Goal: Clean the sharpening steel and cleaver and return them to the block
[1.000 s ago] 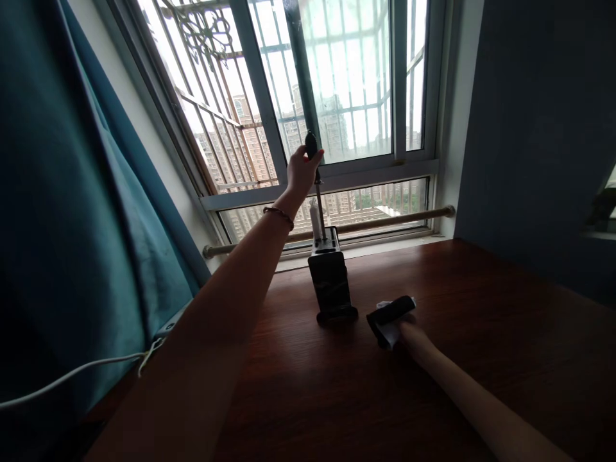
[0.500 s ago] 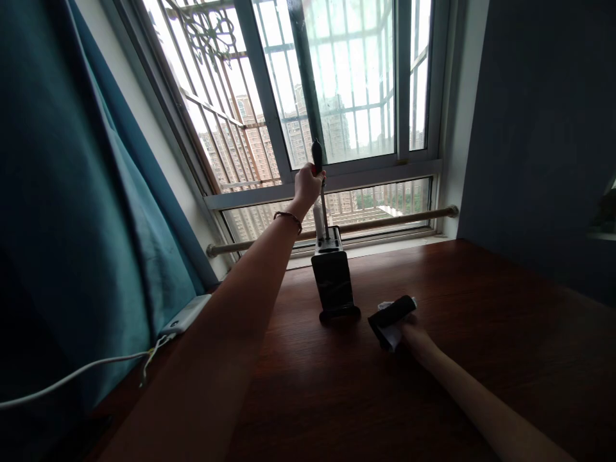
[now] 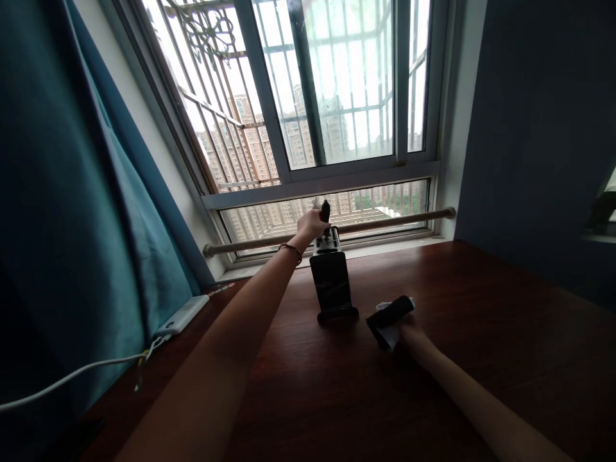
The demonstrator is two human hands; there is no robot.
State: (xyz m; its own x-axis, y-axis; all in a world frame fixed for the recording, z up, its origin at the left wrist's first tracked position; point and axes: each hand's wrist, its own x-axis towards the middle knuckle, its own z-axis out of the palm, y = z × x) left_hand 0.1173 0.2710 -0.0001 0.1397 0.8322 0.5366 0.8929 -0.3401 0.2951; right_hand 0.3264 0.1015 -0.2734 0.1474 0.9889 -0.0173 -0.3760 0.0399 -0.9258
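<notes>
My left hand (image 3: 312,224) is closed round the black handle of a screwdriver (image 3: 326,210), just above the top of a black desk organizer (image 3: 331,282). The screwdriver stands upright, its shaft down in one of the organizer's top slots and mostly hidden. A sloping dark panel with a lipped foot forms the organizer's front. To the right, low over the table, my right hand (image 3: 410,332) grips a dark flat piece (image 3: 392,312) together with a crumpled white cloth or tissue; what the dark piece is I cannot make out.
A reddish-brown wooden table (image 3: 298,398) reaches to the window sill. A pipe (image 3: 385,223) runs across the barred window. On the left, a white power strip (image 3: 183,316) with a white cable lies beside the teal curtain (image 3: 125,256).
My left hand has come down with the screwdriver, whose shaft has sunk into the organizer. My right hand and what it holds have hardly moved.
</notes>
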